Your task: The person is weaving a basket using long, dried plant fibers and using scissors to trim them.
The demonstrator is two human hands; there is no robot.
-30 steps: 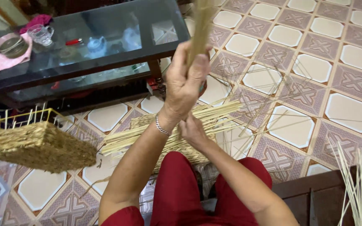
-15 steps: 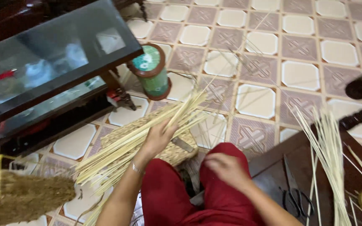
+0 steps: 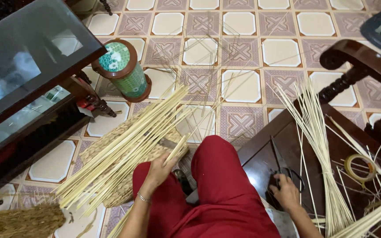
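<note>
My left hand (image 3: 158,169) grips a short pale reed strip (image 3: 176,150) over my red-trousered knee (image 3: 217,176), beside a long bundle of pale reed strips (image 3: 124,150) lying across a woven mat piece (image 3: 111,145) on the tiled floor. A silver bracelet circles that wrist. My right hand (image 3: 285,193) rests on dark scissors (image 3: 281,165) lying on a dark wooden bench (image 3: 265,154). A second sheaf of thin reed strips (image 3: 318,145) fans across the bench to the right of that hand.
A glass-topped dark table (image 3: 31,53) stands at left, a round green patterned stool (image 3: 124,70) beside it. A roll of tape (image 3: 360,167) lies on the bench. A carved wooden armrest (image 3: 358,61) rises at right. A woven straw piece (image 3: 20,220) sits bottom left.
The view has swung right and down. My left hand came down from holding reeds upright to the bundle at my knee. My right hand moved out to the scissors on the bench.
</note>
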